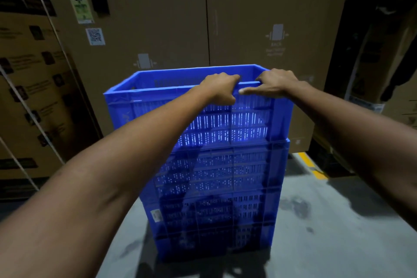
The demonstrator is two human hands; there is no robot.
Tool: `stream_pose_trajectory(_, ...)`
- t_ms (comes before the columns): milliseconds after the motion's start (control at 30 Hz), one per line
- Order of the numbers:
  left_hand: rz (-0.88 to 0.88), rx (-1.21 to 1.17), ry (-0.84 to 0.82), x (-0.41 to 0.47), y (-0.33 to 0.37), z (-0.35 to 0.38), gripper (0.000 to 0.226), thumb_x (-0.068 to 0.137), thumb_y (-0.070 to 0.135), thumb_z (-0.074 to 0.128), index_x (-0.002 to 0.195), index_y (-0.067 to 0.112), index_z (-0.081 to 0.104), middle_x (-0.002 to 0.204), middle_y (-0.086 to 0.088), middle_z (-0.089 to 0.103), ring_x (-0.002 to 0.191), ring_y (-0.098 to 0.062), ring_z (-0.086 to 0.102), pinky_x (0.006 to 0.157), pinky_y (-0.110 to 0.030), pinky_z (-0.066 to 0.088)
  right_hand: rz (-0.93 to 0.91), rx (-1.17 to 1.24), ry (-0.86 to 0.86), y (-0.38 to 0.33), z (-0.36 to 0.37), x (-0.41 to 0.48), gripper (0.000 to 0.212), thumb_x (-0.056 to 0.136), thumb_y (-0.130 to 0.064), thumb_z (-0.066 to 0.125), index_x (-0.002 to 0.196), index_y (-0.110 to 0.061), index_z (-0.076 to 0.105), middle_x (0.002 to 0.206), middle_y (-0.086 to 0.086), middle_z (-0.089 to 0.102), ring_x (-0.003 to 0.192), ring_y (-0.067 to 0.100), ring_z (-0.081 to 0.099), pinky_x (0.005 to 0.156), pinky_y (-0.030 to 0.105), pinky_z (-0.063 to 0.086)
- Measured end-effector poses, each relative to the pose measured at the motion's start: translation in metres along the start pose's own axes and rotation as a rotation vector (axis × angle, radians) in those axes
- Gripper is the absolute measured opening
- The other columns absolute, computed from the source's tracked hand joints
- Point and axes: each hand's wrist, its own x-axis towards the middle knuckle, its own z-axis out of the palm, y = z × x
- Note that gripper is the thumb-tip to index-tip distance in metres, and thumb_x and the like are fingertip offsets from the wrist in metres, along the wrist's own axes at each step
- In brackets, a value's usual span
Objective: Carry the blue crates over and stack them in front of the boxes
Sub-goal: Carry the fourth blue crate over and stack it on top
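Note:
A stack of slotted blue crates (214, 198) stands on the concrete floor in front of tall cardboard boxes (259, 18). The top blue crate (140, 106) sits on the stack, shifted a little to the left of the crates below. My left hand (220, 89) is curled over the near rim of the top crate. My right hand (276, 82) grips the same rim just to the right, fingers hooked inside and thumb lying along the outside. Both forearms reach in from the bottom corners.
More strapped cardboard boxes (33, 86) line the left side. A dark gap with other boxes (388, 52) lies at the right. A yellow floor line (312, 166) runs beside the stack on the grey floor (327, 232).

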Motion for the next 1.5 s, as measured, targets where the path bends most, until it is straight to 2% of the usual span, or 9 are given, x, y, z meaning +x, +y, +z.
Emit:
stream_pose_trajectory(200,-0.032,-0.040,-0.005,-0.030,-0.047,-0.002,0.054,0.090,0.069,0.025,0.101,0.024,0.052,0.092,-0.008,0.059,0.096,-0.033,0.057,0.069,-0.038,0.037,0.137,-0.031,0.010,-0.005,0.003,0.001,0.112,0.060,-0.097,-0.008,0.101,-0.025,0.068,0.112,0.011,0.066,0.100,0.033,0.059,0.075,0.041,0.038)
stream_pose_trajectory(333,-0.146,-0.046,-0.001,-0.042,-0.075,0.000,0.067,0.090,0.074,0.016,0.077,0.021,0.054,0.084,-0.007,0.057,0.088,-0.033,0.056,0.071,-0.040,0.040,0.322,-0.031,-0.069,-0.021,0.002,0.013,0.071,0.090,-0.066,0.016,0.124,-0.023,0.060,0.138,0.011,0.054,0.122,0.035,0.050,0.099,0.049,0.036)
stream_pose_trajectory(500,-0.151,-0.244,-0.293,-0.028,-0.080,-0.016,0.065,0.089,0.075,0.025,0.095,0.023,0.064,0.115,-0.011,0.063,0.101,-0.029,0.054,0.093,-0.044,0.043,0.390,-0.016,-0.229,-0.061,-0.007,0.022,0.056,0.088,-0.042,0.025,0.131,-0.021,0.055,0.145,0.013,0.047,0.132,0.036,0.042,0.106,0.065,0.018)
stream_pose_trajectory(767,-0.297,-0.383,-0.480,-0.029,-0.090,-0.028,0.068,0.098,0.058,0.021,0.116,0.006,0.061,0.134,-0.020,0.055,0.119,-0.035,0.053,0.098,-0.045,0.041,0.226,0.003,-0.412,-0.107,-0.019,0.022,0.064,0.094,-0.052,0.016,0.124,-0.016,0.059,0.135,0.015,0.056,0.120,0.033,0.052,0.097,0.051,0.034)
stream_pose_trajectory(1100,-0.566,-0.319,-0.468,-0.028,-0.081,-0.010,0.043,0.085,0.048,0.032,0.086,0.014,0.058,0.084,-0.006,0.061,0.073,-0.025,0.056,0.061,-0.033,0.040,0.094,-0.030,-0.539,-0.089,-0.002,0.031,0.063,0.089,-0.056,0.015,0.101,-0.018,0.064,0.116,0.012,0.065,0.102,0.032,0.059,0.076,0.041,0.035)
stream_pose_trajectory(1200,-0.599,-0.339,-0.481,-0.028,-0.079,-0.013,0.053,0.085,0.050,0.034,0.116,0.014,0.057,0.119,-0.015,0.060,0.100,-0.033,0.057,0.076,-0.041,0.048,0.061,-0.015,-0.579,-0.087,-0.005,0.033,0.060,0.092,-0.056,0.015,0.096,-0.019,0.062,0.112,0.010,0.065,0.095,0.030,0.058,0.074,0.039,0.037)
stream_pose_trajectory(1267,-0.601,-0.315,-0.434,-0.030,-0.077,-0.012,0.074,0.086,0.055,0.036,0.150,0.020,0.023,0.158,-0.019,0.016,0.141,-0.041,0.024,0.103,-0.056,0.034,0.058,0.010,-0.578,-0.087,-0.007,0.032,0.056,0.093,-0.055,0.017,0.087,-0.019,0.059,0.105,0.009,0.067,0.087,0.027,0.056,0.072,0.038,0.039)
stream_pose_trajectory(1367,-0.580,-0.255,-0.323,-0.034,-0.073,-0.006,0.086,0.086,0.062,0.033,0.153,0.027,-0.008,0.159,-0.014,-0.021,0.147,-0.037,-0.013,0.114,-0.060,0.007,0.112,0.107,-0.517,-0.086,-0.008,0.028,0.057,0.086,-0.064,0.027,0.079,-0.021,0.064,0.086,0.001,0.068,0.081,0.024,0.059,0.067,0.034,0.037)
stream_pose_trajectory(1500,-0.612,-0.229,-0.421,-0.032,-0.073,-0.007,0.075,0.086,0.061,0.028,0.153,0.027,0.016,0.161,-0.014,0.012,0.145,-0.036,0.018,0.108,-0.057,0.027,0.244,0.246,-0.541,-0.090,-0.013,0.036,0.059,0.076,-0.077,0.036,0.081,-0.026,0.066,0.084,-0.005,0.068,0.082,0.020,0.060,0.069,0.034,0.037)
